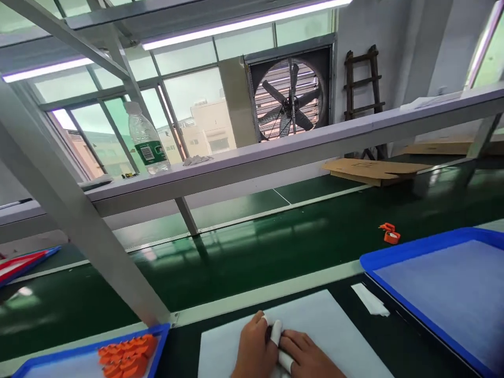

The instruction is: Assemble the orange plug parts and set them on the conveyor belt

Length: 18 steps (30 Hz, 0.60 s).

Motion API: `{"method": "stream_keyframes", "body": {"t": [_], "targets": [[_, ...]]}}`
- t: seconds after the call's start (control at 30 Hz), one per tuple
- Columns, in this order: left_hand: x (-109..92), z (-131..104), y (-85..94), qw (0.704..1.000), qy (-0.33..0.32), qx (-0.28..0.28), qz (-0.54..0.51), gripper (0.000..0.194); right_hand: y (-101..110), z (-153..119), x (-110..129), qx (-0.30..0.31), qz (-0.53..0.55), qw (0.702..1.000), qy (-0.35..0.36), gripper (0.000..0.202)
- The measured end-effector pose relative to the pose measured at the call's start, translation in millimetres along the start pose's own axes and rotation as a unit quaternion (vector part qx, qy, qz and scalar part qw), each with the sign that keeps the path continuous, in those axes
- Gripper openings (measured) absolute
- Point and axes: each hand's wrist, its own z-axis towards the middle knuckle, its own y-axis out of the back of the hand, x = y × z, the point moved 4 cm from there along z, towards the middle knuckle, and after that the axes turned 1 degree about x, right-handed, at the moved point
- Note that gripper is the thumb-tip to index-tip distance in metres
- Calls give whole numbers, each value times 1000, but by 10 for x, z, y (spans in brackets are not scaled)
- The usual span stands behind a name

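My left hand (pixel 255 346) and my right hand (pixel 309 356) meet low in the middle of the view, over a white sheet (pixel 334 325) on the dark worktop. The fingers of both are curled inward and close together. White coverings that look like finger cots (pixel 276 332) show on some fingers between the hands. Whatever is pinched there, if anything, is hidden by the fingers. To the left, a blue-rimmed tray (pixel 87 347) holds several orange pieces (pixel 128 357) in rows.
A larger blue-rimmed tray (pixel 425 247) lies at the right, beside a white paper strip (pixel 370 300). Farther back are two small orange pieces (pixel 391 236) on a green surface. A grey metal post (pixel 114 268) rises at left. A plastic bottle (pixel 147 144) stands on the raised shelf (pixel 244 165).
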Motion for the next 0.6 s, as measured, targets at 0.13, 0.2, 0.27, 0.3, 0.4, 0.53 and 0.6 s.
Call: {"method": "stream_keyframes", "body": {"t": [0.13, 0.2, 0.27, 0.3, 0.4, 0.53, 0.6], "targets": [[-40, 12, 69, 1000, -27, -10, 0, 19, 163, 49, 34, 83, 32, 995, -42, 35], [-43, 15, 83, 999, -36, -13, 4, 18, 279, 83, 78, 111, 41, 991, -65, 40], [-56, 16, 100, 999, -45, -12, -2, 17, 362, 113, 119, 126, 35, 989, -65, 36], [-67, 17, 112, 999, -50, -12, -9, 18, 385, 122, 131, 129, 27, 989, -61, 34], [-97, 19, 147, 997, -65, -18, -30, 22, 386, 125, 132, 131, -2, 990, -42, 29], [-79, 28, 122, 998, -59, -12, -23, 20, 322, 96, 126, 145, -35, 988, -28, 21], [-66, 34, 99, 999, -51, -4, -9, 21, 302, 87, 136, 149, -50, 987, -25, 22]]}}
